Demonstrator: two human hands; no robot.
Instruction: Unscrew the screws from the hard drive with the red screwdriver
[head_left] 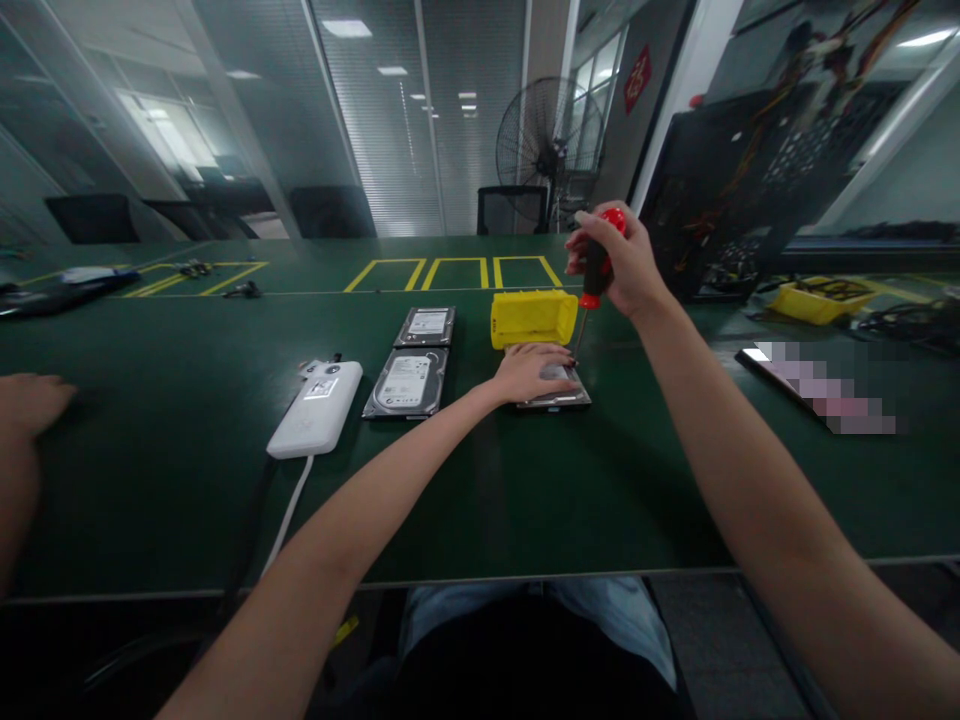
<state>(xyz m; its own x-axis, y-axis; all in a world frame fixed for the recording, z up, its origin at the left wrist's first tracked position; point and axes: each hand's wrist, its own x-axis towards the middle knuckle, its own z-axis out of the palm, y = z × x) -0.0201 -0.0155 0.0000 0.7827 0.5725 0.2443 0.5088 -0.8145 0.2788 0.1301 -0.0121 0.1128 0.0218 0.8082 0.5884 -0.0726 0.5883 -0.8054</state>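
Observation:
My right hand [621, 255] is closed around the red and black handle of a screwdriver [595, 270]. The shaft points down, nearly upright, with its tip at the far right part of a hard drive [559, 398]. Whether the tip sits in a screw cannot be made out. Across the top of that drive lies my left hand [534, 373], fingers stretched out and apart, their ends close beside the screwdriver tip. Much of the drive is hidden under this hand. Just behind it stands a yellow plastic bin [534, 320], its open side facing me.
Left of my hands lie two more hard drives [407, 383] [427, 326], then a white power bank [316, 410] with a cable. Another person's hand [34, 400] rests at the far left. A blurred-out phone-like slab [817, 390] and a second yellow bin [817, 300] are at right.

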